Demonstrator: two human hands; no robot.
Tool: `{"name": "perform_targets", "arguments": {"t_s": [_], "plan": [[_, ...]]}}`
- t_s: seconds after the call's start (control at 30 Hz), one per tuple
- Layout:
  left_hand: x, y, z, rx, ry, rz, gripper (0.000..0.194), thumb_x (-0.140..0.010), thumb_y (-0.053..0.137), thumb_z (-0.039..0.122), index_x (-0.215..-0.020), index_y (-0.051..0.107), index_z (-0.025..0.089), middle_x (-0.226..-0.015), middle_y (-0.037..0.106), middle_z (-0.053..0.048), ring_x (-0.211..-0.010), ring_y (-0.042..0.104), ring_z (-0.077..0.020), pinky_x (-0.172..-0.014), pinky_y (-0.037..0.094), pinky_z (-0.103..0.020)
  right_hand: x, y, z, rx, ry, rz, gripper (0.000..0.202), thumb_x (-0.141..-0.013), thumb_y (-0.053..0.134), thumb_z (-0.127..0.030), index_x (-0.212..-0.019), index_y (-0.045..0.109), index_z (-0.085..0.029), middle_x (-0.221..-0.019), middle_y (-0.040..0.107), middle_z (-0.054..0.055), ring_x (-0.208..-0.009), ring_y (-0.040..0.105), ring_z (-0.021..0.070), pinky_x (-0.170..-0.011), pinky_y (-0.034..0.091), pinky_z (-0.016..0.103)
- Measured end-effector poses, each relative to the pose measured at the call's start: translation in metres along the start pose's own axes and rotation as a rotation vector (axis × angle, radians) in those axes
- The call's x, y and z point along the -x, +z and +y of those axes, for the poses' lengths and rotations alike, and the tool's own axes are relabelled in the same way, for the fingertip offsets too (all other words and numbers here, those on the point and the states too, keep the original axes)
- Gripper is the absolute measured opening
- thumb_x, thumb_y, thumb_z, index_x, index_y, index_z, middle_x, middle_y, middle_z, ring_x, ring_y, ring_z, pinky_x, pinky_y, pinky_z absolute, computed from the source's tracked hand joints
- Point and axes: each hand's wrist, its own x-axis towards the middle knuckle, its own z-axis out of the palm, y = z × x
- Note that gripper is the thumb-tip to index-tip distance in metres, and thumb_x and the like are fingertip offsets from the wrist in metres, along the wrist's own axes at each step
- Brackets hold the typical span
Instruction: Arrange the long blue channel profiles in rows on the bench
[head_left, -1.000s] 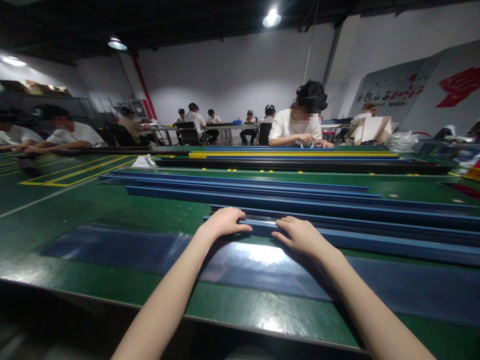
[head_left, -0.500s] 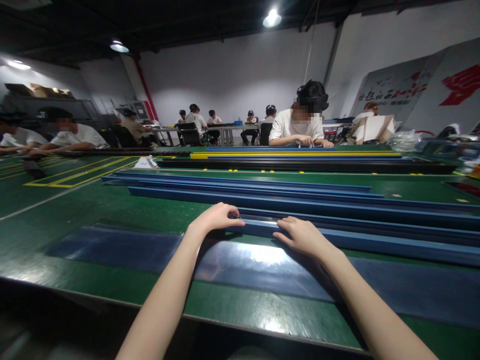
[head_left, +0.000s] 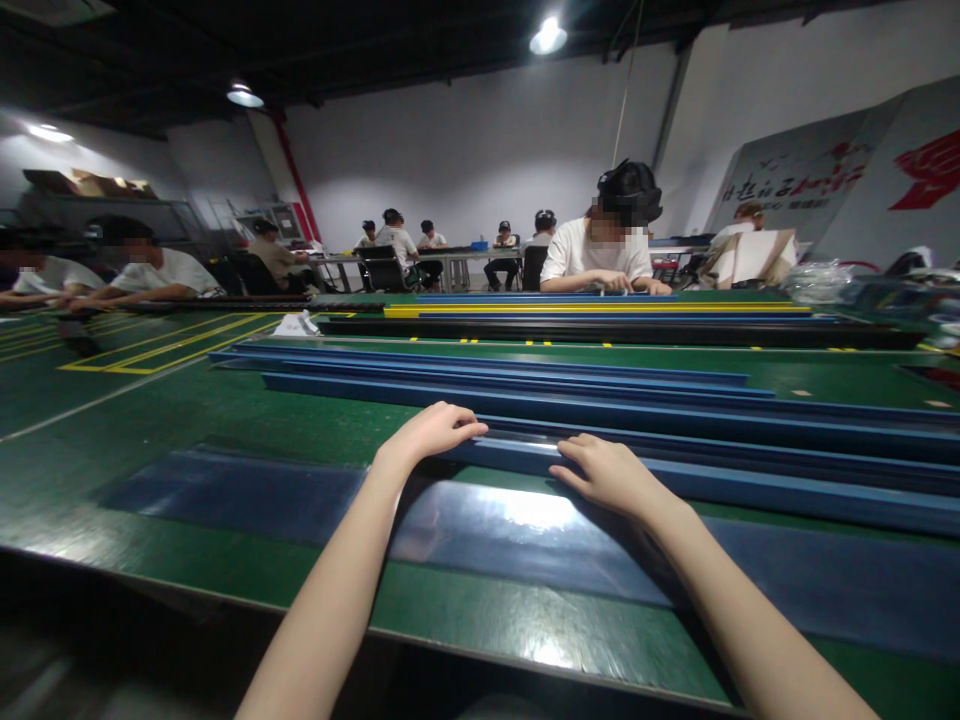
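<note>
A long blue channel-shaped profile [head_left: 750,487] lies across the table in front of me. At its left end is my left hand [head_left: 439,432], closed, with the fingertips together over the rim. What sits right under those tips is hidden. Further right along the same profile, my right hand [head_left: 600,468] is closed on its near wall, fingers bent over the top and thumb on the near side. Between the hands a clear shiny strip shows on the channel. Below my wrists a wide, see-through bluish plastic sheet [head_left: 480,540] lies flat.
More blue profiles [head_left: 525,393] lie behind, then black [head_left: 600,329] and yellow [head_left: 600,310] lengths. A small white folded card [head_left: 296,324] stands on the green table [head_left: 180,410]. Across it a person [head_left: 592,255] works; several others sit farther back.
My left thumb, stretched apart along the near wall before, has drawn up to the fingers. The right hand stays in place on the profile. The view has shifted slightly.
</note>
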Motion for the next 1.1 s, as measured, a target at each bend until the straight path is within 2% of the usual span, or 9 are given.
{"name": "perform_targets", "arguments": {"t_s": [0.23,0.7,0.9,1.1], "plan": [[0.0,-0.0007,-0.002,-0.071,-0.038,0.012,0.036,-0.085,0.036,0.039,-0.078,0.065,0.018,-0.079,0.067,-0.004,-0.073,0.057,-0.0157,-0.062,0.035,-0.022,0.0003,-0.0006,0.0002,0.0,0.008,-0.008,0.03,-0.088,0.036,-0.039,-0.09,0.058,-0.019,-0.098,0.062,0.008,-0.092,0.057,0.0198,-0.069,0.039,0.025],[0.0023,-0.0052,-0.0077,-0.165,-0.109,0.034,0.033,-0.084,0.035,0.032,-0.071,0.061,0.018,-0.071,0.064,-0.004,-0.069,0.057,-0.0154,-0.059,0.033,-0.023,-0.0006,0.0019,0.0015,0.011,-0.012,0.015,0.031,-0.089,0.035,-0.04,-0.09,0.057,-0.019,-0.098,0.063,0.009,-0.09,0.057,0.0201,-0.068,0.039,0.026],[0.0034,-0.0058,-0.0072,-0.228,-0.157,0.027,0.031,-0.08,0.036,0.027,-0.063,0.06,0.018,-0.06,0.06,-0.003,-0.055,0.05,-0.0136,-0.052,0.028,-0.024,0.0002,0.0014,0.0009,0.014,-0.002,0.007,0.03,-0.089,0.035,-0.039,-0.09,0.058,-0.019,-0.096,0.063,0.008,-0.09,0.057,0.02,-0.069,0.039,0.025],[0.0039,-0.0055,-0.0072,-0.205,-0.159,0.032,0.029,-0.077,0.036,0.025,-0.058,0.056,0.018,-0.055,0.057,-0.002,-0.052,0.047,-0.0125,-0.049,0.025,-0.024,0.0001,0.0024,0.0015,0.016,-0.008,0.01,0.03,-0.088,0.036,-0.04,-0.09,0.057,-0.019,-0.096,0.063,0.008,-0.091,0.057,0.02,-0.069,0.04,0.026]]}}
